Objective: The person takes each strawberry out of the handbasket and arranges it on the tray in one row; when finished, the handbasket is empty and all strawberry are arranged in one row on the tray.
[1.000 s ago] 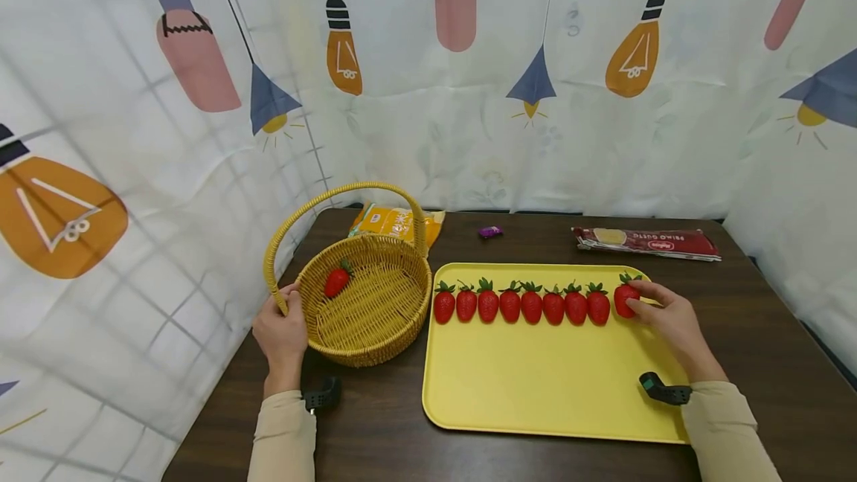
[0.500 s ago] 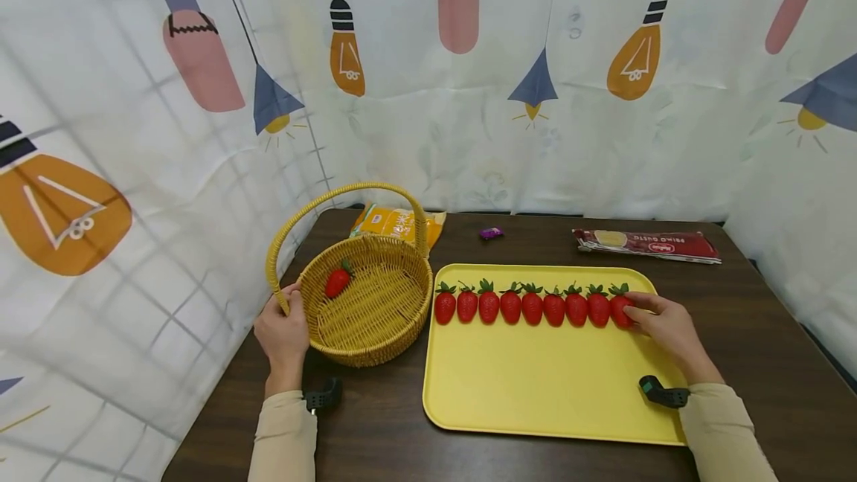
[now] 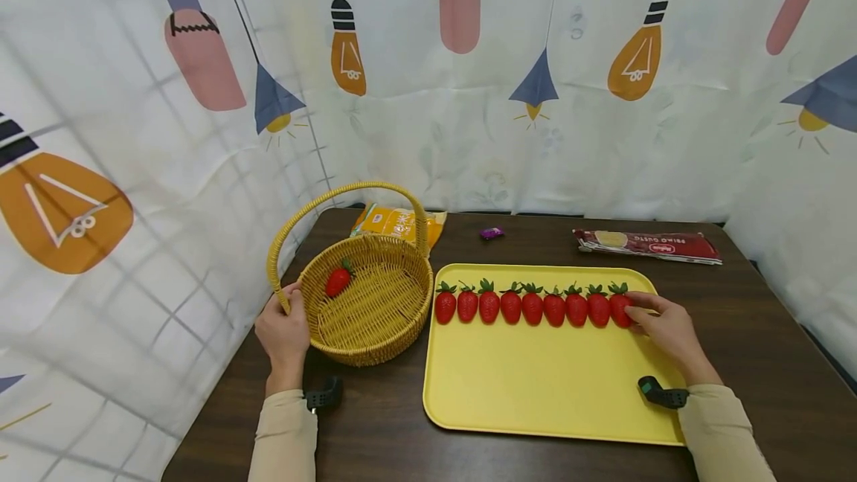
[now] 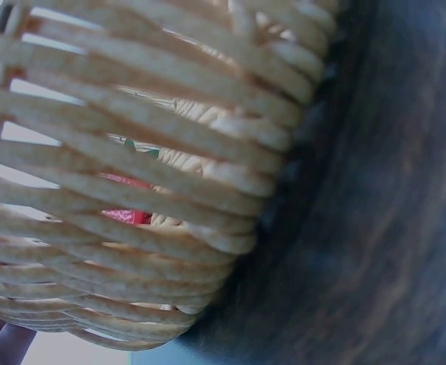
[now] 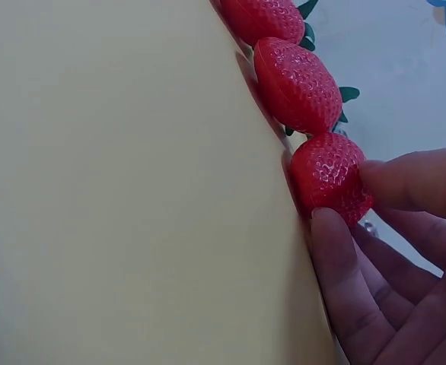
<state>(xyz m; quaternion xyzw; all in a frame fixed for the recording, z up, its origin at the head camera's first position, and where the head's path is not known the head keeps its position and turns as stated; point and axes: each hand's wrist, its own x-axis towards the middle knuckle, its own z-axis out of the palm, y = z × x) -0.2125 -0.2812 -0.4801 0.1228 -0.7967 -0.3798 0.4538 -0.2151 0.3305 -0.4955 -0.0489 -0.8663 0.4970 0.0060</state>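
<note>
My left hand (image 3: 284, 329) grips the near-left rim of a yellow woven basket (image 3: 375, 352), by the foot of its arched handle. One strawberry (image 3: 338, 282) lies in the basket; the left wrist view shows it only through gaps in the weave (image 4: 132, 190). On a yellow tray (image 3: 535, 385), several red strawberries with green leaves stand in a row along the far side, tips toward me. My right hand (image 3: 672, 329) pinches the rightmost strawberry (image 5: 331, 176) between thumb and fingers, and that strawberry sits close against its neighbour (image 5: 299, 85).
Behind the basket lies an orange food packet (image 3: 402, 224). A small purple wrapped sweet (image 3: 492, 233) rests at the back of the dark table (image 3: 375, 422), with a long red biscuit packet (image 3: 648, 245) at the back right. Printed curtains (image 3: 428, 125) stand behind and to the left.
My right hand has moved a little left, bringing the pinched strawberry to the right end of the row, and has then stayed almost still. The left hand keeps its grip on the basket.
</note>
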